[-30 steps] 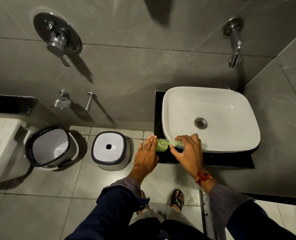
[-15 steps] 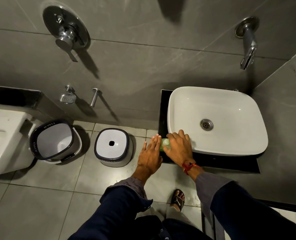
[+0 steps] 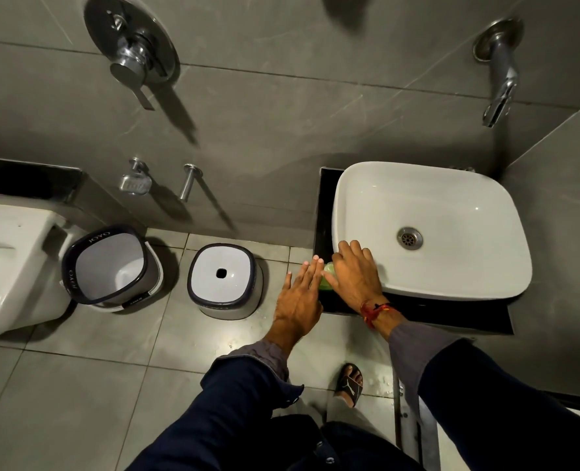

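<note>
I see a small light-green rounded plastic thing (image 3: 327,279); only a narrow part shows, the rest is hidden under the right hand (image 3: 354,277). It lies on the black ledge (image 3: 322,205), just beside the front-left corner of the white ceramic basin (image 3: 451,205).
</note>
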`<state>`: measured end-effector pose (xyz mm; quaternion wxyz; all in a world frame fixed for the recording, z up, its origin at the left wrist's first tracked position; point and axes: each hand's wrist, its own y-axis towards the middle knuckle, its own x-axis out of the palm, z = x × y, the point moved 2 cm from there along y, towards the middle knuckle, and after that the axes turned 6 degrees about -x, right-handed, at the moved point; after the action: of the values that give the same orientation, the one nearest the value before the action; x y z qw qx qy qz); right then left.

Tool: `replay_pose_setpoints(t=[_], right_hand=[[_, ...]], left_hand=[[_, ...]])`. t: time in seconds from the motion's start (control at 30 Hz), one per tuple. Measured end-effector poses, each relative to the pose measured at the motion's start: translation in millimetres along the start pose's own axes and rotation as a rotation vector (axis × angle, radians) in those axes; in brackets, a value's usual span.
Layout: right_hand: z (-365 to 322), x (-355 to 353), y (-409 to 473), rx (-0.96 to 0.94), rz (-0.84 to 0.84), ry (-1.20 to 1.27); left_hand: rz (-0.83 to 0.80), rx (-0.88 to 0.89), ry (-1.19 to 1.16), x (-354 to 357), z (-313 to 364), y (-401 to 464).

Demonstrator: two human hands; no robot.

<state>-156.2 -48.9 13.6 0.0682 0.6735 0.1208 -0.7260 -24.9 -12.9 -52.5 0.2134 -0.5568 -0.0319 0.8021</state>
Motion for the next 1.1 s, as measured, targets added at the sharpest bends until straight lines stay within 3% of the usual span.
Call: replay_pose_setpoints(t=[0.13,0.27,0.53,0.63,0.77,1.1], right_hand=[[-4,-3,0,0.099,-0.006,0.07],[-7,3,-9,-0.002,-0.028,0.172],[-5,0,-1,0.077,-0.07,0.027],[-9,-3,-7,0.14,-0.035,0.108],[-9,4,-14,0.034,-0.054,0.222],[-16,5,-9,0.116,-0.1,0.16]], left_hand=[[0.006,0.0,0.008,1,1,-2],[0.005,-0.008,-0.002,3,0,-1],[0.004,-0.009,0.022,4,0,-1],[0.0,-0.015,0.012,4,1,-1],[0.001,-0.019,0.021,3,2,-2],[-0.005,-0.032,0.067,0,4,-2]])
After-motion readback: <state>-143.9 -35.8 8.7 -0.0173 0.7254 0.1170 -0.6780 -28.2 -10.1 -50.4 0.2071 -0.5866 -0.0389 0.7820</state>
